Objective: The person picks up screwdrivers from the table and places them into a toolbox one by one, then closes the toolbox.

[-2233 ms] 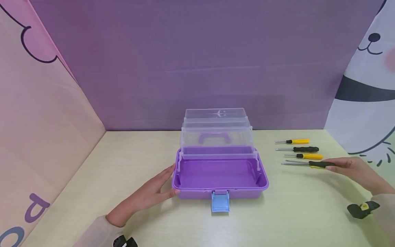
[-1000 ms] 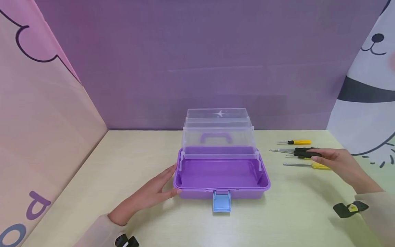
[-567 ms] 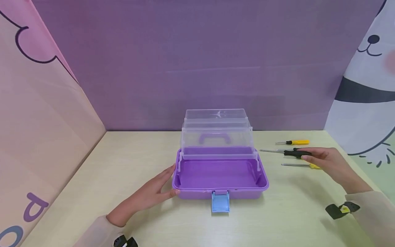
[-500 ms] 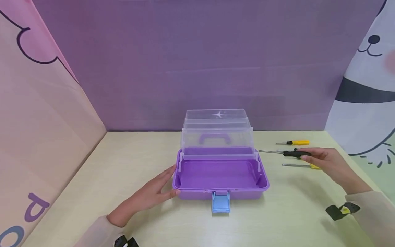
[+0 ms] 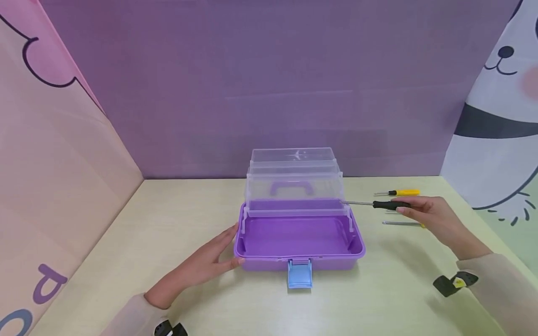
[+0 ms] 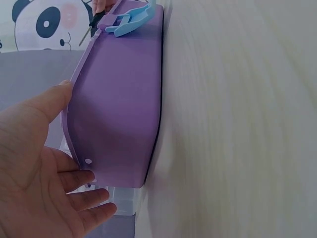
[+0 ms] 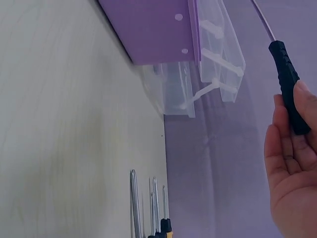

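From my remote post I see my right hand (image 5: 437, 221) pinching a black-handled screwdriver (image 5: 379, 205) by its handle, thumb against fingers, held above the table (image 5: 336, 308). Its shaft points left toward the rear right corner of the purple toolbox (image 5: 269, 265). My left hand (image 5: 214, 256) has its fingers spread along the box's left end, thumb touching the front rim. The clear lid (image 5: 259, 189) stands raised behind, the blue latch (image 5: 300, 275) hangs at the front, and a yellow-handled screwdriver (image 5: 404, 192) lies beyond my right hand.
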`<state>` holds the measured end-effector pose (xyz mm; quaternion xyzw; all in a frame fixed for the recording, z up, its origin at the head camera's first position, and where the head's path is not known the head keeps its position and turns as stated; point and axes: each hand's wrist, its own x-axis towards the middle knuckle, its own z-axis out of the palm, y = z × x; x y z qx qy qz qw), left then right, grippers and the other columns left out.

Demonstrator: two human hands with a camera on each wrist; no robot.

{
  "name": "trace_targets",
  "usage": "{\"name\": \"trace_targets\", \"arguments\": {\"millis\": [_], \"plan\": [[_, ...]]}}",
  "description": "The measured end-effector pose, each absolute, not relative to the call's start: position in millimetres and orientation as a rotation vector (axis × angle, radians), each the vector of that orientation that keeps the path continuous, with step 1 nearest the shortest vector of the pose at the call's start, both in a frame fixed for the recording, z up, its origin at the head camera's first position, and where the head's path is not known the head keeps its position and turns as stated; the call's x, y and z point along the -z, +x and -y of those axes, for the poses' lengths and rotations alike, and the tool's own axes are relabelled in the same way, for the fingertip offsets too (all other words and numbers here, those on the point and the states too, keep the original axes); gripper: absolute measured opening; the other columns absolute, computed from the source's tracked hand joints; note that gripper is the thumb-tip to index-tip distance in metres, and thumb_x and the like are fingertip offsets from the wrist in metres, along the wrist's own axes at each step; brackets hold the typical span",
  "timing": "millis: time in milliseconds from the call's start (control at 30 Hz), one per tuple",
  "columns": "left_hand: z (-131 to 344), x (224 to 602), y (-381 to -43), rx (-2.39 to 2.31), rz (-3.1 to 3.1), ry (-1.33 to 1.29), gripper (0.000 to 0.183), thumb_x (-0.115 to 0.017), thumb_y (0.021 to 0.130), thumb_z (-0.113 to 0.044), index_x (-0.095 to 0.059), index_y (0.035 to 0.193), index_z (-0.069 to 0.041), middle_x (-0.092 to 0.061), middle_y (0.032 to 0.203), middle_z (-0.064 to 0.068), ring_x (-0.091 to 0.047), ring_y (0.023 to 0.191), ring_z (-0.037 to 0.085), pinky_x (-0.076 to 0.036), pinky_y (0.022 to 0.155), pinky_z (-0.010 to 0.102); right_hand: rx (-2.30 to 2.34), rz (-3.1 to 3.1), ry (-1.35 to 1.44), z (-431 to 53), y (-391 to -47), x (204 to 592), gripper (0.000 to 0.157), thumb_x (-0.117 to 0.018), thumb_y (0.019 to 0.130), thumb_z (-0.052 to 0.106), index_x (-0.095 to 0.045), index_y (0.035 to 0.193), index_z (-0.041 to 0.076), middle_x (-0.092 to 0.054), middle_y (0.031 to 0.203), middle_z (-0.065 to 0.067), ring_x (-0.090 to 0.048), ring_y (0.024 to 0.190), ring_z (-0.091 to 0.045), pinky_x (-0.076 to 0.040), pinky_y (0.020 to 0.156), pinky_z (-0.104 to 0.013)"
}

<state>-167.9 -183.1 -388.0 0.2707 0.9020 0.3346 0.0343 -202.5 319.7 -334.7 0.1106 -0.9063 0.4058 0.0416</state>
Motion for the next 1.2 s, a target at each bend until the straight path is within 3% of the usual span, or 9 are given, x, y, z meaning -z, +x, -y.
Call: {"name": "trace_targets", "arguments": {"millis": [233,467,767,1200], "plan": [[183.2,387.3,-168.1,-1.043,-2.764,0.841,0.082,-0.059,0.091,-0.045,-0.015,0.152,-0.014,-0.019,0.156,0.005,-0.023,0.140,0.032,-0.029,0.107,0.056,-1.268,2.803,0.323,-309.2,-211.8,333.2,0.043,-0.065,0.090,0.032,-0.062,0.124,0.005,-0.063,0.102,0.021,-0.056,0.091,0.005,-0.048,0.077,-0.022],[183.1,388.8,-168.6,-1.043,-2.771,0.854,0.080,-0.058,0.091,-0.044,-0.015,0.152,-0.014,-0.019,0.156,0.007,-0.023,0.140,0.034,-0.030,0.106,0.057,-1.342,2.715,0.433,-299.6,-213.8,333.2,0.038,-0.065,0.090,0.025,-0.063,0.122,0.004,-0.066,0.102,0.020,-0.060,0.092,0.005,-0.047,0.076,-0.015],[183.8,389.6,-169.5,-1.035,-2.775,0.844,0.082,-0.058,0.091,-0.046,-0.015,0.152,-0.013,-0.020,0.156,0.005,-0.024,0.140,0.032,-0.029,0.107,0.056,-1.387,2.742,0.363,-290.0,-215.9,335.1,0.038,-0.065,0.090,0.031,-0.064,0.122,0.009,-0.069,0.099,0.014,-0.059,0.094,0.002,-0.046,0.079,-0.020],[184.0,388.7,-168.3,-1.044,-2.765,0.848,0.080,-0.058,0.091,-0.044,-0.016,0.152,-0.013,-0.019,0.156,0.007,-0.023,0.140,0.036,-0.029,0.106,0.058,-1.462,2.673,0.406,-277.3,-221.4,337.9,0.036,-0.066,0.090,0.024,-0.064,0.119,0.002,-0.069,0.092,0.017,-0.058,0.090,-0.001,-0.048,0.077,-0.021]]}}
